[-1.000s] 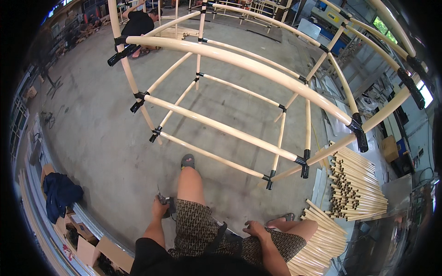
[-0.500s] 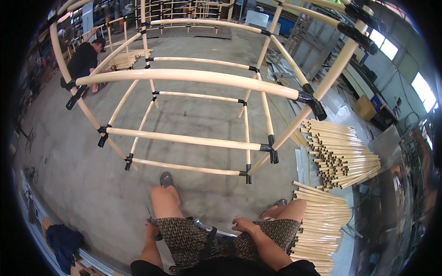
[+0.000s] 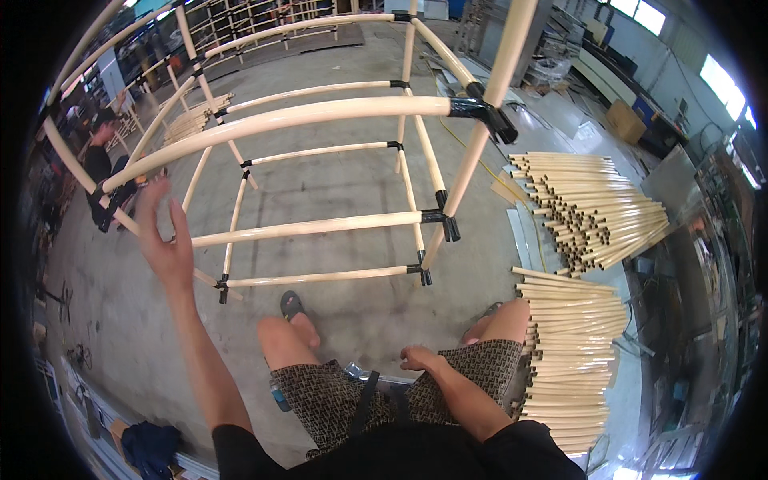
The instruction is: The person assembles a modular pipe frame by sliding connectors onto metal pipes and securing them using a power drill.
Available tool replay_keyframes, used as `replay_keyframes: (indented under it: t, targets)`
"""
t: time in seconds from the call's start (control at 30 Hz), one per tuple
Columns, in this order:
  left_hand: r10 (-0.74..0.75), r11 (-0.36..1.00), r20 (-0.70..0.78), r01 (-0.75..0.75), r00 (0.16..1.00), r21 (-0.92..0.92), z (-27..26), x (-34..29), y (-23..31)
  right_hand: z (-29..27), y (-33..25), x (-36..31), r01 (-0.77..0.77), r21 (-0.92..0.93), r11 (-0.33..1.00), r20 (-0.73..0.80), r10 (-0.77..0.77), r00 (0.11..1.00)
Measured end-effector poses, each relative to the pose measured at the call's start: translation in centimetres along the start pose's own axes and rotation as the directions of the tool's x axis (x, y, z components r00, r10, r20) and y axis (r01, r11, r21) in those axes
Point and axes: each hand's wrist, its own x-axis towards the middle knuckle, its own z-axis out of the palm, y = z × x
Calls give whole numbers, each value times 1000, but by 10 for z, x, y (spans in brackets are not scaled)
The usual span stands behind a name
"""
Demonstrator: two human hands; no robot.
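Note:
A tall rack frame of cream-coloured pipes point(image 3: 312, 228) joined by black connectors point(image 3: 438, 216) stands in front of me. My left hand point(image 3: 166, 240) is raised at its left side, fingers apart and thumb spread, with nothing in it. It overlaps the left upright and the end of a lower crossbar; whether it touches either I cannot tell. My right hand point(image 3: 420, 358) is held low by my right thigh, its fingers curled in, and no object shows in it. A small teal-and-dark object point(image 3: 279, 398) shows beside my left thigh.
Cream pipes lie in two stacks on the right, a far stack point(image 3: 592, 212) and a near stack point(image 3: 568, 360). A person in dark clothes point(image 3: 100, 156) crouches beyond the frame's left side. A cardboard box point(image 3: 624, 122) stands at the far right. Dark cloth point(image 3: 150, 448) lies at lower left.
My left hand has risen from beside my left thigh, where it held a thin tool, to the frame's left side, now without it. My view has shifted; my right hand remains low.

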Motion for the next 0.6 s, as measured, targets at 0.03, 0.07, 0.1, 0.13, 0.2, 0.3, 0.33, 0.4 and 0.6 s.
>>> replay_keyframes:
  t: [0.03, 0.07, 0.1, 0.13, 0.2, 0.3, 0.33, 0.4, 0.6]
  targets:
    - [79, 996, -20, -80, 997, -41, 6, 35, 23, 0, -3, 1, 1, 7, 1000, 10, -1, 1000]
    - [172, 982, -49, -175, 984, -66, 21, 66, 41, 3, -2, 3, 11, 5, 1000, -8, -11, 1000]
    - [263, 958, -79, -270, 961, -93, 40, 89, 54, 8, 2, 8, 18, 6, 1000, -28, -17, 999]
    - [214, 967, 4, -211, 977, -140, 67, 101, 60, 13, 8, 11, 11, 15, 1000, -52, -10, 999]
    - [137, 974, 195, -96, 971, -207, 110, 114, 79, 17, 5, 15, 93, 46, 995, -94, -88, 992]
    - [-128, 940, 381, -10, 916, 341, 176, 80, 37, 26, -8, 32, 57, 55, 997, -173, -46, 984]
    - [-96, 991, 333, 58, 938, 120, 178, 77, 25, 33, -9, 44, 37, 82, 996, -182, -22, 983]
    - [-242, 962, 447, 153, 861, 226, 173, 91, 4, 26, -19, 42, 105, 12, 994, -191, -101, 976]
    - [-188, 940, 456, 26, 870, 339, 189, 99, -54, -1, -28, 11, 130, 58, 990, -217, -115, 969]
